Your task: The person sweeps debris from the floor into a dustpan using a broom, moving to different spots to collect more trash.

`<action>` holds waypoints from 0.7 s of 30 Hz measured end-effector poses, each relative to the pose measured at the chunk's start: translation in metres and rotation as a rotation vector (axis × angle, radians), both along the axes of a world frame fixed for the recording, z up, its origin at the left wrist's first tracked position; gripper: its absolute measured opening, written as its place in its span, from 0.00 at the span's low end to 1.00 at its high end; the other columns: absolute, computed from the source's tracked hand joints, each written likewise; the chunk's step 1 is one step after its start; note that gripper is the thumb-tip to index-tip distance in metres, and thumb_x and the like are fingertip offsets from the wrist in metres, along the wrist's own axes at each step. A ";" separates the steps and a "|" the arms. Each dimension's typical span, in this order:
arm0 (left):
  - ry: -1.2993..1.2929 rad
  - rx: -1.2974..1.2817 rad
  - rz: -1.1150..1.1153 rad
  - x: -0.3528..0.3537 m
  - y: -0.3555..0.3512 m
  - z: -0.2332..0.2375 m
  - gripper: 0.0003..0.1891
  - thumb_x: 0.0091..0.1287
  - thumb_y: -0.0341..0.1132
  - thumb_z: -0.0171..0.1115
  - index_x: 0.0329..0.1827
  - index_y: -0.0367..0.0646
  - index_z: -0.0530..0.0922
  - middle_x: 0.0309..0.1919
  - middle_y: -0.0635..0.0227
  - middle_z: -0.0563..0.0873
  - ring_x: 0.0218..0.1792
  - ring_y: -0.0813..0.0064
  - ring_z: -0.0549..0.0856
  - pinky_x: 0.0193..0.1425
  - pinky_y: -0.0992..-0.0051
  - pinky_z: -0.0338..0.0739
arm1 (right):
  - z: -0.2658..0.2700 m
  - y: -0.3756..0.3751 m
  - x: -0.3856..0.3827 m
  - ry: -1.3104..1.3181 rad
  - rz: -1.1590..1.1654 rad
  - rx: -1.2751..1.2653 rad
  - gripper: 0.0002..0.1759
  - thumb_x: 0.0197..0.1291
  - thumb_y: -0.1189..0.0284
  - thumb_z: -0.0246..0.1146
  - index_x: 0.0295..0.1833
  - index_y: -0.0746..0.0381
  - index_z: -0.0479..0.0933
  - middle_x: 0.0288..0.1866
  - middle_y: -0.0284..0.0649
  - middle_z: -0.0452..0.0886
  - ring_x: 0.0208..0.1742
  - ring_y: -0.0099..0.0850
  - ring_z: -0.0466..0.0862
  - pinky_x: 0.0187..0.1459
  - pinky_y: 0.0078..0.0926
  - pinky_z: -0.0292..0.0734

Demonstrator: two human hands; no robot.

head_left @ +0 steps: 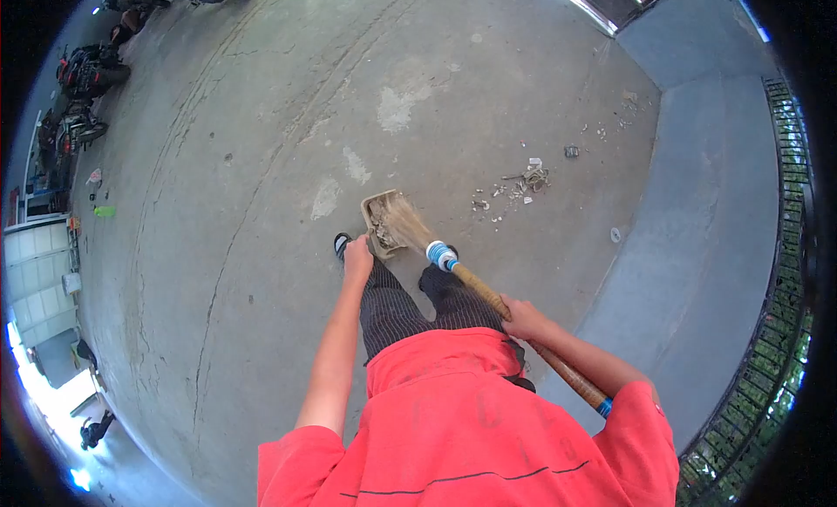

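Slanted broom (478,286); dustpan (366,217) (littered)

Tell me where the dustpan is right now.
The dustpan is just left of centre in the head view, at the left hand, with the broom's bristles over its right side.

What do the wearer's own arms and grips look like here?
The left sleeve and right sleeve are short and bright red, leaving both forearms bare. The left grip and right grip look gloveless, with no watch visible.
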State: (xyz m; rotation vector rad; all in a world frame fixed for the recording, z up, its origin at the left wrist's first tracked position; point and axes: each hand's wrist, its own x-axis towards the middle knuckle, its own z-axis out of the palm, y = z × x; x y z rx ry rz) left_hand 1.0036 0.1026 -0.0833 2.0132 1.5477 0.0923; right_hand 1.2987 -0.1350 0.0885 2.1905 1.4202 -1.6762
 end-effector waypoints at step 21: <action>0.150 -0.081 0.000 -0.088 -0.015 0.019 0.11 0.54 0.22 0.52 0.38 0.37 0.80 0.32 0.47 0.82 0.37 0.48 0.80 0.45 0.58 0.74 | -0.017 -0.024 -0.016 -0.188 -0.300 -0.213 0.26 0.44 0.77 0.57 0.52 0.72 0.63 0.34 0.61 0.78 0.37 0.54 0.80 0.38 0.44 0.77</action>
